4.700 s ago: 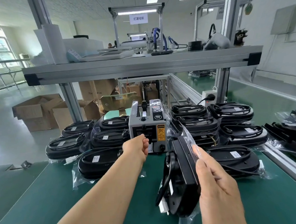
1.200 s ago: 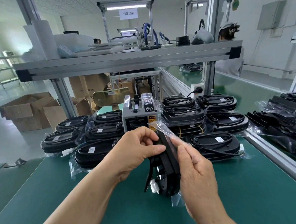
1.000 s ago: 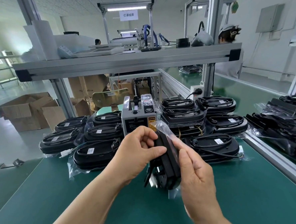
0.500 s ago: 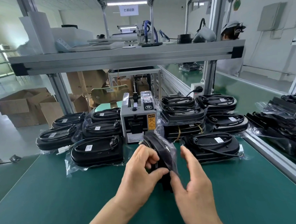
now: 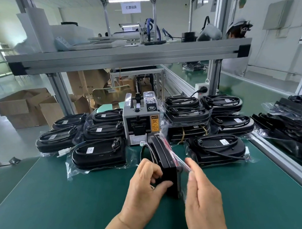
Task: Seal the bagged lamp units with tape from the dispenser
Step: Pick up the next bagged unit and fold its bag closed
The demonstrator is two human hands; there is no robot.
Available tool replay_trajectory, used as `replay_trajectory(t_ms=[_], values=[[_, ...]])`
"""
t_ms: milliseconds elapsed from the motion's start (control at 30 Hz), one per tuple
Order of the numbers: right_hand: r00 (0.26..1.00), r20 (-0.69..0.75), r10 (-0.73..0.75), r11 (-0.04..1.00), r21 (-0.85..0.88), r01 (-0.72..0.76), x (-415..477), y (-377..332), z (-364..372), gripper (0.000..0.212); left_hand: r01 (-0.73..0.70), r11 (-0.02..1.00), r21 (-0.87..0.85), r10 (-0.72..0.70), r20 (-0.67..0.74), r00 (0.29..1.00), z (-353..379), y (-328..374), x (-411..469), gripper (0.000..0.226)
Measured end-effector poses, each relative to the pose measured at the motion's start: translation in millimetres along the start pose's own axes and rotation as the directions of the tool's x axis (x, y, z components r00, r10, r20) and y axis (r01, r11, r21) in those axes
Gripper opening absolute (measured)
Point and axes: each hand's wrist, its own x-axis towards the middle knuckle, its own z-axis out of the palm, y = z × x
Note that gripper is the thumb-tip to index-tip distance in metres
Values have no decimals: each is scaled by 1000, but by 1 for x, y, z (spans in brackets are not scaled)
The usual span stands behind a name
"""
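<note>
- Left grip (image 5: 147,183): fingers are curled round the near end of the lamp unit (image 5: 164,159) and hold it.
- Lamp unit: black, inside a clear bag (image 5: 177,159). It stands on edge on the green surface (image 5: 63,199), just in front of the tape dispenser (image 5: 141,122).
- Right grip (image 5: 203,196): fingers are straight, laid against the bag film on the unit's right side, and curl round nothing.
- Dispenser: grey box. The round black sticker (image 5: 151,108) reads "SEMI". The orange label (image 5: 154,123) reads "CAUTION" over a crossed-out pictogram, and its small print is illegible.
- More bagged units lie in a left stack (image 5: 97,153) and a right stack (image 5: 217,147) beside the dispenser. Each has a white label with unreadable text.
- The hanging sign (image 5: 131,7) shows Chinese characters.
- The cardboard box (image 5: 86,83) behind shows "75" and "40 Cm".
</note>
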Motion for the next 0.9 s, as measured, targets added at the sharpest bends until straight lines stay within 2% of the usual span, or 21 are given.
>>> replay_trajectory(t_ms=[100, 267, 433, 467, 533, 600, 700, 800, 900], values=[[999, -11, 48, 995, 87, -47, -3, -3, -4, 38, 22, 999, -28, -21, 14, 1000, 0, -1, -1, 50], [992, 89, 90, 992, 76, -97, 15, -15, -4, 58, 18, 998, -61, -17, 17, 1000, 1, 0, -1, 42], [974, 171, 148, 965, 192, -180, 26, -8, 2, 40, -120, 987, -106, 126, 45, 991, -8, -1, 4, 24], [974, 166, 154, 956, 223, -189, 26, -6, 3, 38, -85, 989, -117, 88, 24, 996, -10, -2, 8, 20], [973, 161, 165, 936, 286, -206, 27, -4, 5, 35, 146, 978, -150, -158, -72, 985, -12, -4, 25, 18], [973, 160, 168, 923, 321, -212, 31, -4, 6, 34, 422, 870, -255, -467, -151, 872, -11, -13, 52, 20], [972, 162, 172, 903, 367, -221, 37, -5, 9, 32, 621, 603, -501, -752, -97, 652, -8, -32, 95, 21], [971, 168, 168, 882, 415, -224, 39, -5, 14, 35, 693, 359, -625, -890, -5, 457, -3, -49, 128, 14], [973, 152, 176, 864, 450, -226, 39, -2, 17, 37, 733, 189, -654, -944, 84, 319, 1, -61, 148, 6]])
